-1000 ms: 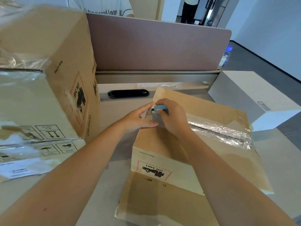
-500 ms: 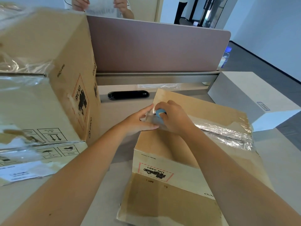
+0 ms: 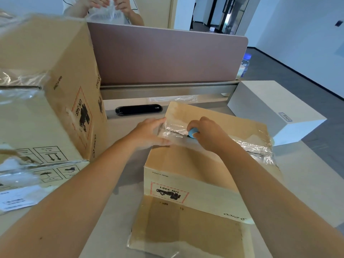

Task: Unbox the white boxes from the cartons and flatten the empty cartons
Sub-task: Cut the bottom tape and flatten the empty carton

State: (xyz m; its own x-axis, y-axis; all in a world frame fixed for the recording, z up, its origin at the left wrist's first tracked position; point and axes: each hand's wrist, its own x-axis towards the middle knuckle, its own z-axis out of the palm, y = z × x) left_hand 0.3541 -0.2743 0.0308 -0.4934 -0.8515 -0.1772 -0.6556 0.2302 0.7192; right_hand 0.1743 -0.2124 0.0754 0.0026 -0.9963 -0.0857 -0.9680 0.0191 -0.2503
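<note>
Clear tape [image 3: 247,144] is being slit along the top seam of the small carton [image 3: 188,164] at the middle of the bench [image 3: 305,175], and the cut is seen to have advanced: a moment ago the right hand [image 3: 208,135] was bunched close against the left at the near end of the seam, and now it is drawn a little way rightward along the tape, so that a short wrinkled stretch of film is left exposed between the two hands. A blue-handled cutter [image 3: 193,132] is gripped in the right hand's curled fingers, its tip pressed into the seam; the blade itself cannot be made out. The left hand [image 3: 149,133] is laid over the carton's left corner, fingers fairly straight and pressed down, thumb along the top edge, so the carton is steadied against the pull. The flaps are not yet lifted, so whatever is inside is not shown. It is judged that the opening step is only begun, with most of the tape to the right uncut. One white box [image 3: 275,110] is stood at the right of the bench, and a large carton [image 3: 46,90] is waiting at the left, its tape torn and crumpled.
</note>
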